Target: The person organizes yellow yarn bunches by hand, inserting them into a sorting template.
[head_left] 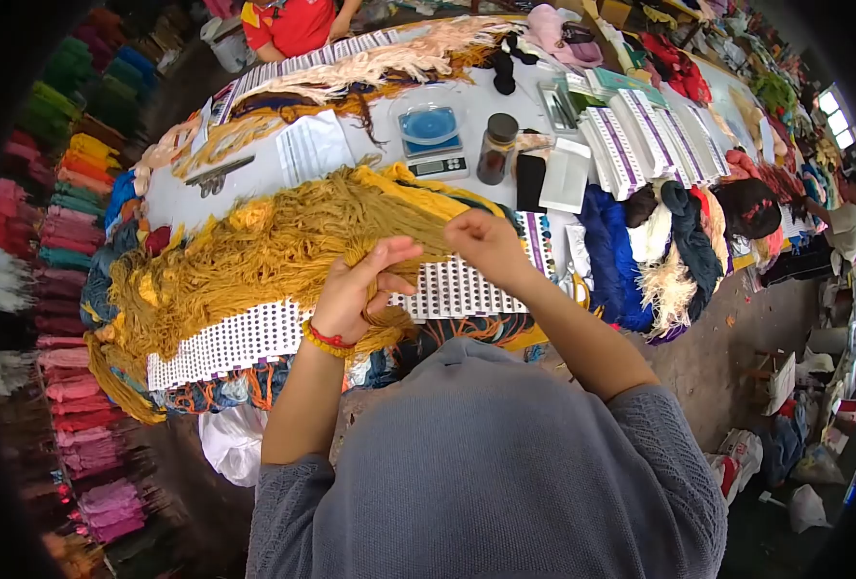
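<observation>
A big heap of mustard-yellow yarn (254, 227) lies across the near side of the table. My left hand (358, 289), with a red and yellow bracelet at the wrist, has some of this yarn between its thumb and palm; its fingers curl loosely. To its right, my right hand (486, 246) is closed in a pinch beside the olive strands. Whatever lies between those fingertips is too fine to make out. White cards with rows of dark holes (457, 288) lie under the yarn and below both hands.
Farther back are a digital scale (436, 166) with a blue tray, a dark jar (497, 150) and stacked white card strips (613, 150). Blue yarn skeins (604, 246) hang at the right edge. A person in red (293, 29) is across the table. Coloured skeins (71, 227) fill the left.
</observation>
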A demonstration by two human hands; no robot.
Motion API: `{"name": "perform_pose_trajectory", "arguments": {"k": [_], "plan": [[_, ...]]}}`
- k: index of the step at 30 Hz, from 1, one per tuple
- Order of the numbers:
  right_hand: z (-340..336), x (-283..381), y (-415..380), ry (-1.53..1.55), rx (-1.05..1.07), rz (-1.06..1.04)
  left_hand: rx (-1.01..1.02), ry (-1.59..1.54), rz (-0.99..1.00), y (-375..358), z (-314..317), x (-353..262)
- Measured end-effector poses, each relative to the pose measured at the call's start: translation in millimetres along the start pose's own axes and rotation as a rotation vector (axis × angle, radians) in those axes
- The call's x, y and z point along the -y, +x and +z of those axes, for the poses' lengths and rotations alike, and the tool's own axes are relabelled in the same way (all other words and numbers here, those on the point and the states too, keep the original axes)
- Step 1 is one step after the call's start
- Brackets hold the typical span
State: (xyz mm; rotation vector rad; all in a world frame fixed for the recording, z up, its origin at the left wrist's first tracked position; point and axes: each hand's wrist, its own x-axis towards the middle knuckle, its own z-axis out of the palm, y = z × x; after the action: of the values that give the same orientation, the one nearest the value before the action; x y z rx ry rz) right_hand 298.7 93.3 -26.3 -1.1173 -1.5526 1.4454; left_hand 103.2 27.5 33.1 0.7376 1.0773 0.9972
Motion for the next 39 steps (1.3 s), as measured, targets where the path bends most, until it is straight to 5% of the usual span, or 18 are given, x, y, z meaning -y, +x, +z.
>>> {"name": "perform_pose_trajectory", "arguments": {"k": [3,6,9,13,17,19,20,21,22,30,35,39], "plan": [[3,-7,7,0.21,-0.074,0.003,0.169,-0.197,0.065,-1,-29,-4],[5,0,6,0.182,-0.107,-0.001,0.075,-0.266,0.28,-13,-55,-72],[11,21,1,0.203,-0.125,0.039,0.195,-0.146,0.443,-32,-62,-152],[26,37,-4,0.196,-0.11,0.022,0.67,-0.108,0.403,-59,-37,-220],[37,44,-10,0.194,-0.044,-0.022,0.302,-0.338,0.616,-75,3,-189],[39,48,-16,0.204,-0.023,-0.042,0.128,-0.113,0.67,-54,-25,-153],[41,52,-19,0.205,-0.028,-0.045,0.266,-0.197,0.512,-24,-44,-110],[43,54,-21,0.186,-0.03,-0.066,-0.113,-0.23,0.231,-16,-42,-79],[45,58,-25,0.166,-0.03,-0.084,0.194,-0.384,-0.029,-10,-45,-54],[66,72,-45,0.133,0.118,-0.009,0.362,-0.411,-0.039,-23,-10,-6],[74,57,-45,0.009,0.091,-0.122,0.227,-0.206,0.022,-28,-6,2],[79,50,-46,0.286,0.032,-0.022,0.18,-0.248,0.088,-24,-12,4]]}}
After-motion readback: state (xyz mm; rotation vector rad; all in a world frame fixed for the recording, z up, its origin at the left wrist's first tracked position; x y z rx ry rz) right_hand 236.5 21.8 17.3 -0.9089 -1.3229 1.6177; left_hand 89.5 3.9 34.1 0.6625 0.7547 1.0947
